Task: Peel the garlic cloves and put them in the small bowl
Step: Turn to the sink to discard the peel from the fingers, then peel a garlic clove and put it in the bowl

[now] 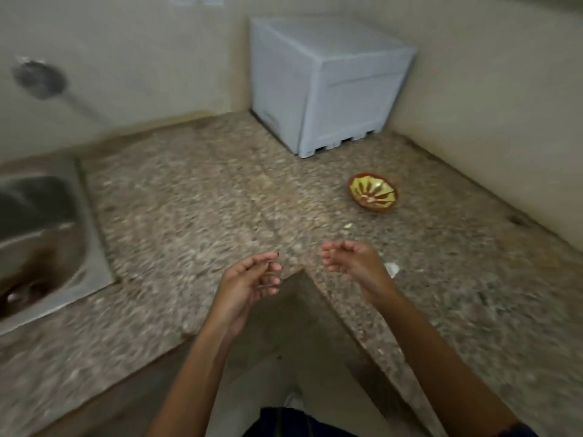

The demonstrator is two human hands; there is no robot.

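Observation:
A small brown bowl (373, 192) with a yellow striped inside sits on the speckled granite counter (205, 200), right of centre, with something pale in it. A small pale garlic piece (347, 226) lies on the counter between the bowl and my hands. A white scrap (392, 268), perhaps peel, lies just right of my right hand. My left hand (252, 280) and my right hand (350, 258) hover near the counter's inner corner, fingers loosely curled, facing each other and holding nothing that I can see. The frame is blurred.
A white box (328, 80) stands in the back corner against the cream walls. A steel sink (41, 234) is set into the counter at the left, with a round metal fitting (39, 78) on the wall above it. The counter forms an L around me.

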